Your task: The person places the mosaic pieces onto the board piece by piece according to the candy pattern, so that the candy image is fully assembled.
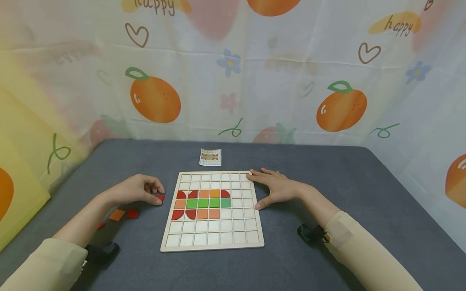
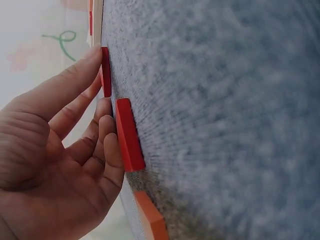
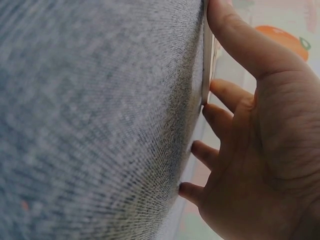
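Note:
Left of the wooden grid board [image 1: 212,247], my left hand [image 1: 134,189] pinches a red tile [image 1: 160,197] between thumb and fingertips, low over the table. The left wrist view shows this red tile [image 2: 106,75] edge-on, its far side hidden by the fingers. My right hand [image 1: 278,186] rests at the board's upper right edge with spread fingers, thumb and fingertips touching the frame. On the board, a block of tiles fills three rows: red rounded pieces at left, bright green tiles [image 1: 203,203] in the middle row, salmon squares [image 1: 202,214], and a teal one [image 1: 225,203].
Nearer the left forearm lie an orange square tile [image 1: 117,214], a red tile [image 1: 132,213] and another red piece [image 1: 100,226] partly hidden by the arm. Behind the board lies a small printed pattern card [image 1: 210,157]. A fruit-print curtain [image 1: 204,97] hangs beyond the grey table.

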`<move>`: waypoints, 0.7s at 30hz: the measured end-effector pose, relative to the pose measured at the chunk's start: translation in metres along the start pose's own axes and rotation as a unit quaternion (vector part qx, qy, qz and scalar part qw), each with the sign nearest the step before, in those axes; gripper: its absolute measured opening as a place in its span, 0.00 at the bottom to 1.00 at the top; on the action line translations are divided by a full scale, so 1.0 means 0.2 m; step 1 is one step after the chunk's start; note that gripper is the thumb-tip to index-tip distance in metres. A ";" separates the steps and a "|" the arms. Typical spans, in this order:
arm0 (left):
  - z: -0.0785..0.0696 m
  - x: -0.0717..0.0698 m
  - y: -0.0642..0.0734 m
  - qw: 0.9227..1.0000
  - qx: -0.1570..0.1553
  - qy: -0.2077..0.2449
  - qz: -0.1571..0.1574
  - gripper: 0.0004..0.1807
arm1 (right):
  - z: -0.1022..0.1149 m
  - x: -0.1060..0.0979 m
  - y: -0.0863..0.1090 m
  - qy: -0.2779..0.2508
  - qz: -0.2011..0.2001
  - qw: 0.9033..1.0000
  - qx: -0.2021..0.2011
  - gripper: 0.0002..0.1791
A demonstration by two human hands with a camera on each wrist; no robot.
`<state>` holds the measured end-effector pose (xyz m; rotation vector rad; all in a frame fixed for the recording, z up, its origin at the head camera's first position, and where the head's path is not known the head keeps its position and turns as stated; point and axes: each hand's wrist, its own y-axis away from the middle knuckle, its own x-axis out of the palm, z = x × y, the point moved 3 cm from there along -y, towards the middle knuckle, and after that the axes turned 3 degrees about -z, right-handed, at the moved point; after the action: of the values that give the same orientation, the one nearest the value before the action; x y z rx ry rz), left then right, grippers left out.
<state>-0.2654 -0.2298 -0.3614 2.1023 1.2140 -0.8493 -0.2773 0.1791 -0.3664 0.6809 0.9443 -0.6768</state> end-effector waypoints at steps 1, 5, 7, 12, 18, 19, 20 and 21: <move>0.00 0.00 0.00 1.000 -0.001 0.000 0.000 0.18 | 0.00 0.00 0.00 0.000 0.000 1.000 0.000 0.55; 0.00 0.00 0.00 1.000 0.001 -0.005 -0.002 0.17 | 0.00 0.00 0.00 0.001 0.000 1.000 0.001 0.55; 0.00 0.01 0.00 1.000 0.002 -0.006 -0.004 0.16 | -0.01 0.00 0.00 0.001 -0.001 1.000 0.001 0.55; -0.01 0.00 0.00 1.000 0.006 -0.003 -0.005 0.15 | -0.01 0.00 0.00 0.000 -0.001 1.000 0.001 0.55; -0.02 0.00 0.01 1.000 0.015 0.007 -0.008 0.14 | -0.01 0.00 0.00 -0.002 -0.001 1.000 -0.001 0.55; -0.02 0.00 0.00 1.000 0.014 0.011 -0.008 0.14 | -0.01 0.00 0.00 -0.002 0.000 1.000 -0.001 0.55; -0.03 0.00 0.00 1.000 0.014 0.014 -0.010 0.14 | -0.01 0.00 0.00 -0.002 -0.001 1.000 -0.001 0.55; -0.03 0.00 0.00 1.000 0.014 0.016 -0.012 0.14 | -0.01 0.00 0.00 -0.003 0.000 1.000 -0.002 0.55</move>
<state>-0.2631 -0.2254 -0.3573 2.1341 1.2530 -0.8513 -0.2777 0.1800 -0.3673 0.6748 0.9407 -0.6771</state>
